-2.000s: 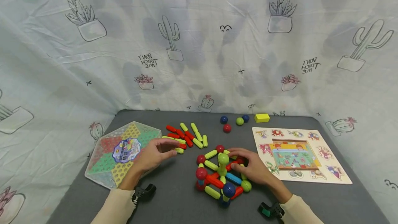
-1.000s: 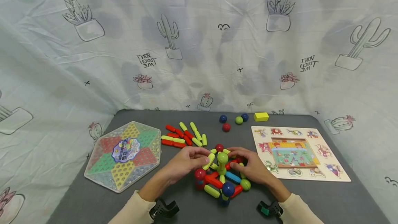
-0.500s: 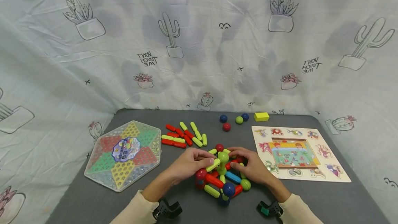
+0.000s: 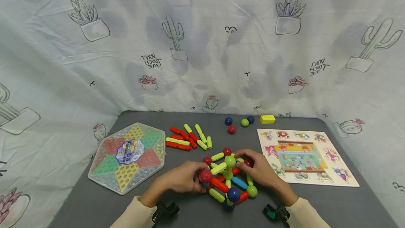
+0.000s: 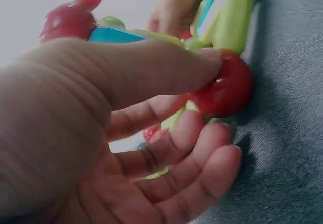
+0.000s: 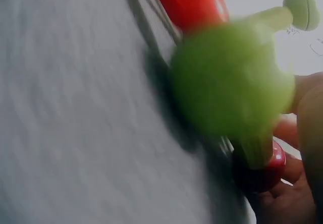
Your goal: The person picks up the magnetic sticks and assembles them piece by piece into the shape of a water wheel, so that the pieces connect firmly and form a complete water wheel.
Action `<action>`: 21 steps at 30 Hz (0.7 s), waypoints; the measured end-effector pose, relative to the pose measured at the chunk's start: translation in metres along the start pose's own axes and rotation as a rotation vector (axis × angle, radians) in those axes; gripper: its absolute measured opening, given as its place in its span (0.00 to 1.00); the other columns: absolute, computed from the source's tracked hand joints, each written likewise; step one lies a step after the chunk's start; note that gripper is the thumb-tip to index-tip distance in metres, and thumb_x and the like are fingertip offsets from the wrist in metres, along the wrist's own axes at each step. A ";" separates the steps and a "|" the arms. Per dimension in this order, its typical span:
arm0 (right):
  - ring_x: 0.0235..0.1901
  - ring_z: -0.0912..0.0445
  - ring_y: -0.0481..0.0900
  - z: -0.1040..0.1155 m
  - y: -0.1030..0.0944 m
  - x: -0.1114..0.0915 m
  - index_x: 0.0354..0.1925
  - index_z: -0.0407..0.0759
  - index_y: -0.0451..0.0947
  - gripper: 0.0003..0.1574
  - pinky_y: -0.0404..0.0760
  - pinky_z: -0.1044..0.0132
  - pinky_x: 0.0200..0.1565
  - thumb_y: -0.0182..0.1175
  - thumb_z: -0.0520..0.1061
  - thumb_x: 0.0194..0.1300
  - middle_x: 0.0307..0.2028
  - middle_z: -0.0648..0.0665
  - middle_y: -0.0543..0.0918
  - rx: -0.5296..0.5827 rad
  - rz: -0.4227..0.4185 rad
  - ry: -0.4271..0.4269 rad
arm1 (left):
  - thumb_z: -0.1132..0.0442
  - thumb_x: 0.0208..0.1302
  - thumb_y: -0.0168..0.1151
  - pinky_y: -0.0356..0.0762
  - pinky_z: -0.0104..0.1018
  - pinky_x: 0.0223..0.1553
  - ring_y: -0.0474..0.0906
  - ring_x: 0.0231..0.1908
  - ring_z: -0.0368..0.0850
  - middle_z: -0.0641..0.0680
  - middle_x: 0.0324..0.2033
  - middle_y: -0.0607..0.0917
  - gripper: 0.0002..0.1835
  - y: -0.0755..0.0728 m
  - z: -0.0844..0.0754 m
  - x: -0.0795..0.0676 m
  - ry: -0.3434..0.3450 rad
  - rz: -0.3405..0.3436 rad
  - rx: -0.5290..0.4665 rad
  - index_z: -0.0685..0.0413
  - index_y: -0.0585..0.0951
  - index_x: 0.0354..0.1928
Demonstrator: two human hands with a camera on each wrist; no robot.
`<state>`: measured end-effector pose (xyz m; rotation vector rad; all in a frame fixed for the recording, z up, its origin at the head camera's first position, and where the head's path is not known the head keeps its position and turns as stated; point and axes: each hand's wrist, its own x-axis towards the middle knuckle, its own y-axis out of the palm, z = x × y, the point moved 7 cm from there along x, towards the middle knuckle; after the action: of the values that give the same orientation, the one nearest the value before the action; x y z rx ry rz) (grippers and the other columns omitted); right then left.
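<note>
A structure of coloured rods and balls stands mid-table. A yellow-green rod (image 4: 218, 168) slopes between the raised red ball (image 4: 206, 176) at the left and the green ball (image 4: 230, 161) on top of the centre post. My left hand (image 4: 186, 177) is at the structure's left side; in the left wrist view its thumb and fingers pinch a low red ball (image 5: 229, 88) touching the table. My right hand (image 4: 261, 170) holds the back right corner, its fingers curled about a red ball (image 6: 262, 171). A green ball (image 6: 229, 80) is blurred in front of the right wrist camera.
Loose red and yellow-green rods (image 4: 187, 140) lie behind the structure. Several balls (image 4: 232, 129) and a yellow block (image 4: 267, 119) are at the back. A hexagonal board-game box (image 4: 126, 157) lies left, a wooden puzzle board (image 4: 307, 157) right, on the dark table (image 4: 177, 207).
My left hand brought the yellow-green rod to the top green ball, let it go there, and moved down to the low red ball. My right hand stays at its corner.
</note>
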<state>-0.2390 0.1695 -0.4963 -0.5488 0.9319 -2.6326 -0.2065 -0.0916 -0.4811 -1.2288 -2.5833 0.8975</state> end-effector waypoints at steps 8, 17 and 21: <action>0.36 0.64 0.80 -0.004 -0.019 0.001 0.55 0.44 0.84 0.12 0.82 0.66 0.40 0.69 0.45 0.77 0.41 0.52 0.85 -0.090 -0.087 0.063 | 0.68 0.68 0.76 0.79 0.27 0.35 0.78 0.30 0.31 0.44 0.32 0.83 0.10 -0.008 0.002 0.007 0.037 -0.294 0.125 0.48 0.84 0.44; 0.43 0.58 0.80 -0.002 -0.021 0.001 0.58 0.52 0.85 0.16 0.81 0.62 0.46 0.70 0.41 0.74 0.50 0.49 0.86 -0.135 -0.087 -0.063 | 0.55 0.65 0.81 0.79 0.27 0.33 0.79 0.27 0.30 0.39 0.27 0.84 0.09 0.006 0.001 0.008 -0.033 -0.111 0.074 0.43 0.86 0.34; 0.45 0.58 0.81 -0.004 -0.023 0.002 0.57 0.53 0.86 0.14 0.82 0.61 0.49 0.69 0.43 0.76 0.52 0.51 0.87 -0.151 -0.093 -0.045 | 0.43 0.61 0.83 0.76 0.26 0.33 0.77 0.29 0.29 0.38 0.29 0.82 0.18 0.020 -0.008 0.011 -0.064 -0.050 0.131 0.42 0.83 0.38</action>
<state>-0.2456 0.1884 -0.4834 -0.7000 1.1233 -2.6333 -0.1981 -0.0701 -0.4873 -1.1134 -2.5445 1.0937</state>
